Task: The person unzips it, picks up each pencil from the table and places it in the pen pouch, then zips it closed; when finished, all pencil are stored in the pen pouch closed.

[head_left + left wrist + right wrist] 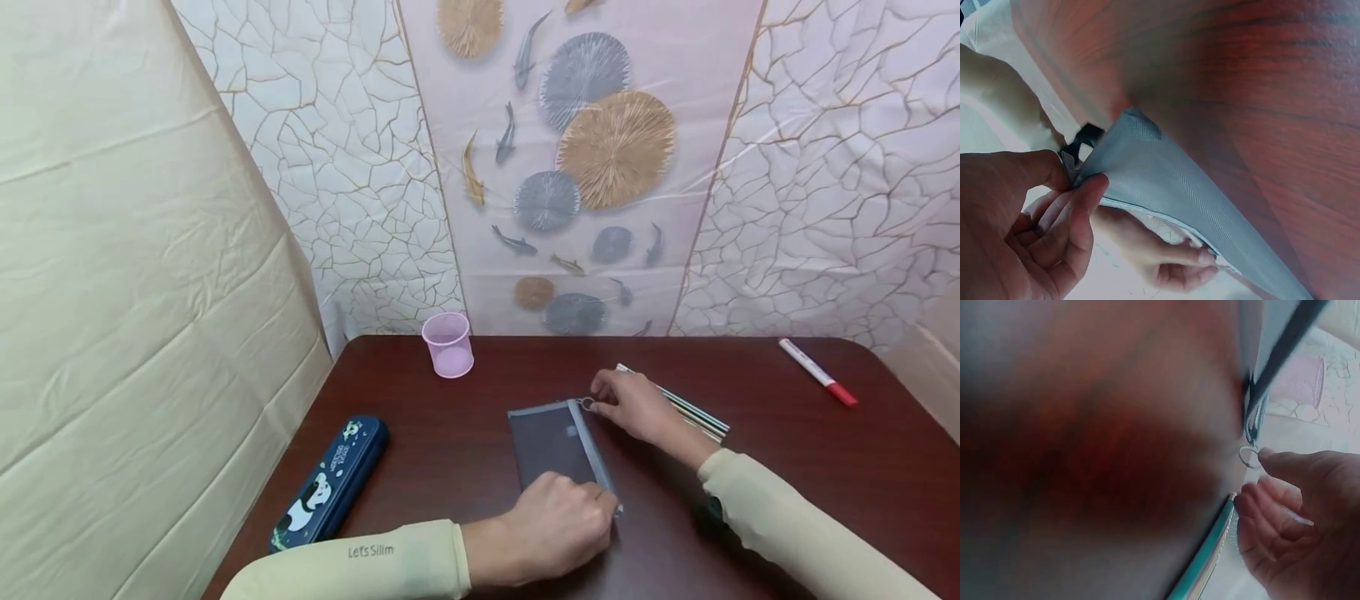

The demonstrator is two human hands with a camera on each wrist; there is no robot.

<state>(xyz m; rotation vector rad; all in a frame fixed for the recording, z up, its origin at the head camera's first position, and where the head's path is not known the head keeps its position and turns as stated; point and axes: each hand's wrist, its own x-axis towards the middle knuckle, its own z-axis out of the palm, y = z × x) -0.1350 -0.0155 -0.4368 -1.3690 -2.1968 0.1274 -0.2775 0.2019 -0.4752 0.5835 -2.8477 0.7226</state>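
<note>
A dark mesh zipper pouch [551, 442] with a grey zipper band lies on the table in the head view. My left hand [558, 521] grips its near corner; in the left wrist view, thumb and forefinger pinch the zipper end and the grey fabric [1154, 169] is tilted up. At the far zipper end, my right hand [637, 404] is beside the metal pull ring [587, 403]. The right wrist view has the thumb tip right at the ring [1249, 457], while the loosely bent fingers [1254, 512] stand apart from the thumb.
Several pencils [693, 412] lie partly behind my right hand. A white marker with a red cap [817, 372] is at the far right. A pink mesh cup [450, 348] stands at the back edge. The blue panda pencil case [330, 479] lies at left.
</note>
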